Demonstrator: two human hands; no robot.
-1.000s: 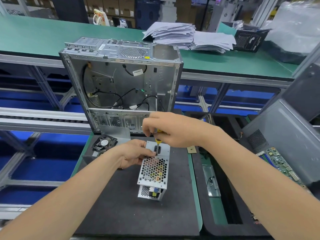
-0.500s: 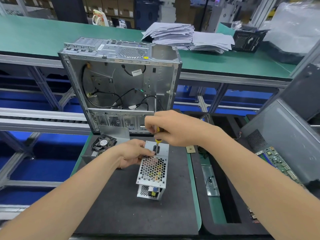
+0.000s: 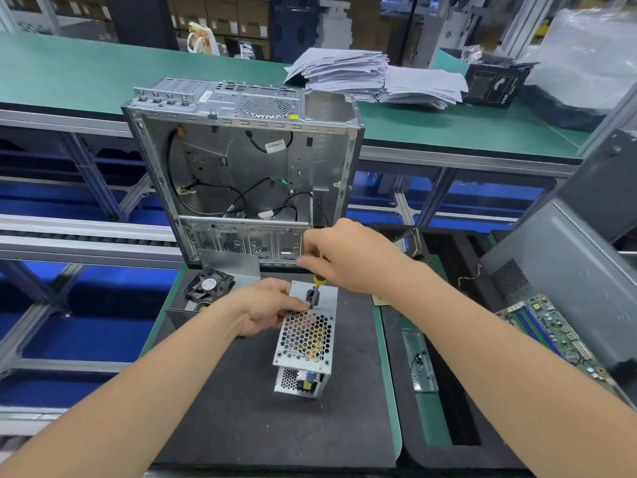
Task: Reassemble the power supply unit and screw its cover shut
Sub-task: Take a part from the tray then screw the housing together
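Our left hand (image 3: 272,310) gripped the power supply unit (image 3: 305,336), our right hand (image 3: 348,260) the screwdriver (image 3: 317,281); a tilt risked slipping.

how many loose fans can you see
1: the black fan lies left of the power supply, just beyond the left hand. Others may be hidden.

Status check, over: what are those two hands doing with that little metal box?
Left hand gripping power supply unit on black mat. Right hand holding screwdriver, tip down on its cover. Loose fan to the left, clear of the work.
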